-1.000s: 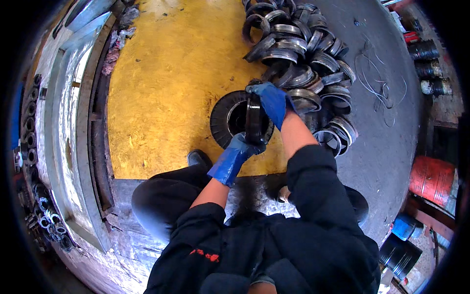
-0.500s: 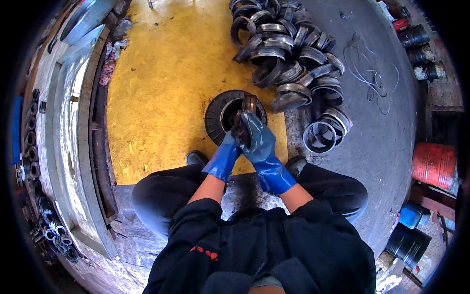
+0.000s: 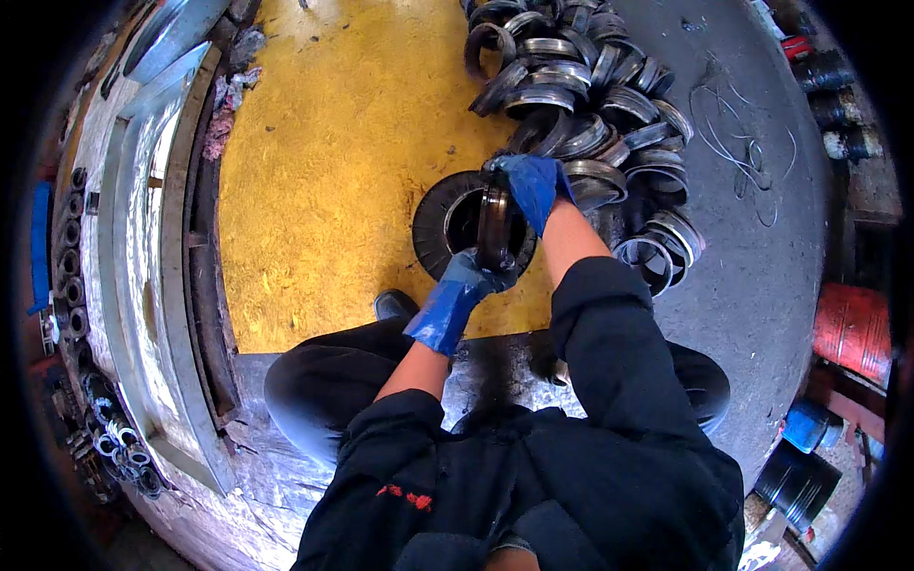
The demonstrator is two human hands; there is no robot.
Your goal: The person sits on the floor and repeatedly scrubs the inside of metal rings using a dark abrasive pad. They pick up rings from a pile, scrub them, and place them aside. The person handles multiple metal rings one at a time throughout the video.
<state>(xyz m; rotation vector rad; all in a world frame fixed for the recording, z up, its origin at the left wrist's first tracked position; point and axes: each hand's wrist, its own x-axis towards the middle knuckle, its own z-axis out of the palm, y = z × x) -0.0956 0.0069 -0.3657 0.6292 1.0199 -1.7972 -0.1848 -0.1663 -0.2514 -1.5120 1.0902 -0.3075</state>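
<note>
1. Largest is the yellow floor [image 3: 305, 209], streaked with dark smears; firm footing matters here, as it may be slick.
2. The heap of metal rings [image 3: 571, 105] spreads over the boundary of yellow and grey floor, to the right; elbow room on that side should help avoid knocks.
3. The black ribbed disc [image 3: 435, 217] lies on the yellow floor between the feet, its round opening partly hidden by what is held.
4. The dark ring [image 3: 494, 226] stands on edge in front of that opening; its height above it I cannot tell. Its shine suggests a slippery surface, so steady, even pressure is best.
5. The right hand [image 3: 533, 186], gloved, is closed on its far edge.
6. The left hand [image 3: 471, 276], gloved, clamps the near edge; opposed grips should limit twisting.
</note>
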